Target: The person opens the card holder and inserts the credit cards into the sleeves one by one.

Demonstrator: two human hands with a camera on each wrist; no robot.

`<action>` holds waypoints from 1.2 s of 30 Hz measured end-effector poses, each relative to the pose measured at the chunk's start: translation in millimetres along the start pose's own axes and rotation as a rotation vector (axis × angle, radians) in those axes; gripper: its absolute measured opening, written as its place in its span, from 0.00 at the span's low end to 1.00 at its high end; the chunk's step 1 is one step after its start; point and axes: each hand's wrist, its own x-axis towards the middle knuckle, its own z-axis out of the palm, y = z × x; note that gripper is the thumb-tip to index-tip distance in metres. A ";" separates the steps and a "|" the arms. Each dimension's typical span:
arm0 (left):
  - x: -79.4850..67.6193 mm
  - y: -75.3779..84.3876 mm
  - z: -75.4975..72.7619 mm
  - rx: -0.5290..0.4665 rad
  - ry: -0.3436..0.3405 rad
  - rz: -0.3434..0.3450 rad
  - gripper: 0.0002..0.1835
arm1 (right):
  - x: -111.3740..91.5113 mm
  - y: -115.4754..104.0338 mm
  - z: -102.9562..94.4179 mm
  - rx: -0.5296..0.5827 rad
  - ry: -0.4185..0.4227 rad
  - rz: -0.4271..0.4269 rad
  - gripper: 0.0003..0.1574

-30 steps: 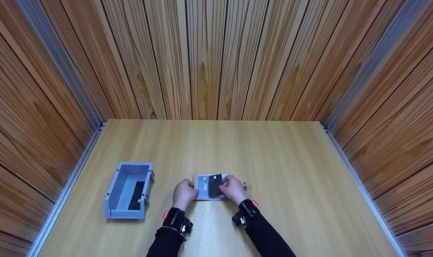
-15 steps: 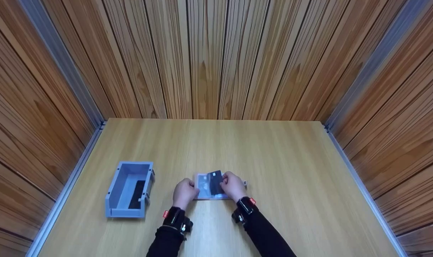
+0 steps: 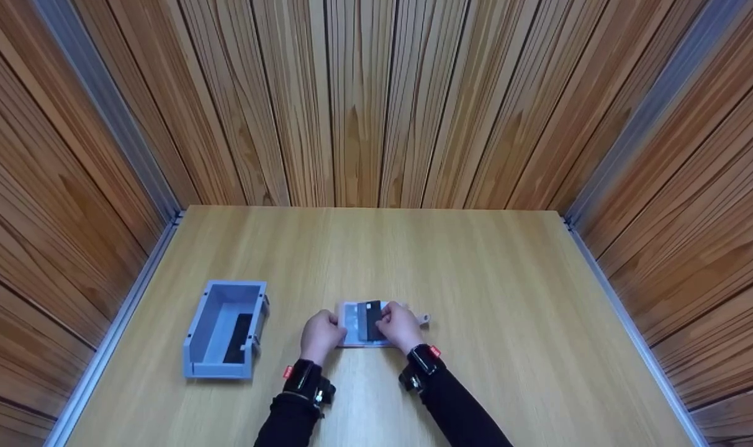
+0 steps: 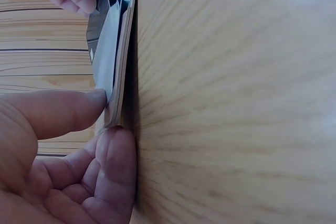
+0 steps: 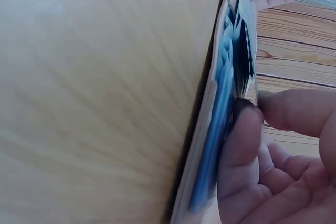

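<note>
An opened card holder (image 3: 350,326) with clear bluish plastic sleeves lies on the table, its snap tab (image 3: 424,319) sticking out to the right. My left hand (image 3: 319,335) pinches its left edge; in the left wrist view the thumb is on top and curled fingers are below the cover (image 4: 122,72). My right hand (image 3: 402,327) pinches a black card (image 3: 373,321) by its right side over the middle of the holder. From the right wrist the sleeves (image 5: 223,93) look fanned between cover and card. How far the card sits inside a sleeve, I cannot tell.
To the left stands a grey-blue plastic bin (image 3: 218,371) with a flat black item (image 3: 238,338) in it. Wood-panelled walls (image 3: 357,105) enclose the wooden table (image 3: 475,267) at the back and both sides.
The black card rose slightly and tilted, then came down again and now looks narrower. My right hand has shifted a little left with it. My left hand stays put.
</note>
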 end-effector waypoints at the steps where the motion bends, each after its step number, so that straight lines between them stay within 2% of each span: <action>1: -0.2 -0.3 -0.2 0.008 0.006 0.014 0.09 | -0.2 0.0 0.4 -0.008 0.003 -0.013 0.10; 5: -0.4 -1.3 -1.4 0.035 0.032 0.067 0.10 | -0.6 0.0 1.4 -0.046 0.017 -0.043 0.10; 12: 0.7 -2.9 -1.5 0.041 0.028 0.074 0.09 | -1.3 -5.0 2.9 -0.070 -0.006 -0.062 0.08; 17: 0.8 -2.9 -1.5 0.034 0.030 0.084 0.09 | -2.4 -10.6 5.2 -0.025 -0.058 -0.036 0.16; 21: 1.2 -3.7 -1.1 0.026 0.028 0.093 0.09 | -4.4 -13.0 7.0 -0.029 -0.057 -0.047 0.19; 25: 2.6 -4.3 0.2 0.013 0.016 0.076 0.09 | -5.4 -11.8 9.3 -0.061 -0.026 -0.114 0.16; 30: 3.4 -4.0 0.5 -0.005 0.011 0.056 0.10 | -3.6 -8.1 12.5 -0.117 -0.006 -0.234 0.03; 34: 3.1 -4.3 -0.2 -0.024 0.009 0.041 0.10 | -2.2 -6.9 11.9 -0.107 -0.043 -0.233 0.02; 36: 2.8 -4.4 -0.4 -0.036 0.004 0.026 0.10 | -1.7 -6.4 10.5 -0.089 -0.066 -0.213 0.05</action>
